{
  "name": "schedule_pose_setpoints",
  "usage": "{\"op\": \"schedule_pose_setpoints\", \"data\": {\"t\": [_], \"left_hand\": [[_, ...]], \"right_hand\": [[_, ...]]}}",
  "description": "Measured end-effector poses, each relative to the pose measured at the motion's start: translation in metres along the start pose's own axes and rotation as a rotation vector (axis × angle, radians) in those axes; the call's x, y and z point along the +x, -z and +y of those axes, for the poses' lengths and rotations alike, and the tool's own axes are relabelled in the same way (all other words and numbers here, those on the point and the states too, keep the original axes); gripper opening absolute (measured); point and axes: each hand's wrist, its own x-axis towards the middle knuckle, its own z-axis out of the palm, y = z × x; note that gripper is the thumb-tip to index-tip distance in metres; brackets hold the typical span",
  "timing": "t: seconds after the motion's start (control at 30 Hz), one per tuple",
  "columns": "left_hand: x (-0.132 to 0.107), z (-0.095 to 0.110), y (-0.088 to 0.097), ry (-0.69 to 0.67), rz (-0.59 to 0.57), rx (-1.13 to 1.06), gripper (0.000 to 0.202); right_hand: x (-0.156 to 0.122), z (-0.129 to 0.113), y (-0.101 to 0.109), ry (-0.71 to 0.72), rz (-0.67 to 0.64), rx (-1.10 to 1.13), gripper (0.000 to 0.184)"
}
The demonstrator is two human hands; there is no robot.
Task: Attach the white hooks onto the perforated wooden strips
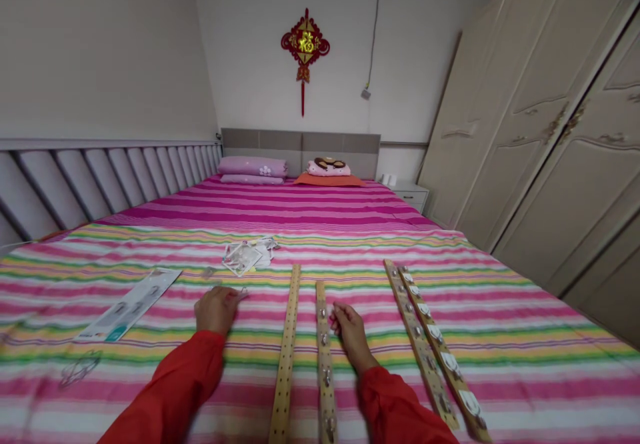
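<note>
My left hand (216, 309) is closed, pinching a small, shiny wire-like piece (243, 293) at its fingertips; its exact kind is too small to tell. It hovers over the striped cloth, left of a bare wooden strip (287, 351) with rows of holes. My right hand (350, 331) has its fingers drawn together beside a second wooden strip (323, 351), which carries several small metal fittings. Whether anything is between those fingertips cannot be made out. Farther right lie a strip with metal fittings (419, 337) and another with white cards (444, 351) on it.
A pile of white cards and clear packets (249, 255) lies beyond my left hand. On the left are a long blister card (131, 305) and a clear, crumpled-looking item (81, 368). Pillows (253, 167) rest at the headboard; a wardrobe (540, 117) stands right of the bed.
</note>
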Motion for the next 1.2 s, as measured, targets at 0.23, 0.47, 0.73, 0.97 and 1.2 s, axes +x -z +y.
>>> {"op": "schedule_pose_setpoints", "data": {"t": [0.23,0.47,0.73,0.97,1.2], "left_hand": [[-0.012,0.028,0.021,0.615,-0.227,-0.973,0.005],[-0.049,0.064,0.033,0.839,-0.399,-1.276,0.011],[-0.085,0.097,0.020,0.911,-0.528,-1.348,0.009],[-0.108,0.125,0.009,0.981,-0.627,-1.334,0.006],[-0.124,0.134,0.015,1.003,-0.660,-1.327,0.004]], "right_hand": [[-0.001,-0.002,-0.001,0.002,-0.004,0.026,0.041],[-0.006,-0.017,0.000,-0.030,0.001,0.053,0.034],[-0.043,-0.054,-0.017,0.185,-0.003,-0.178,0.023],[-0.098,-0.101,-0.036,0.802,-0.217,-0.678,0.026],[-0.110,-0.103,-0.032,0.863,-0.242,-0.692,0.030]]}}
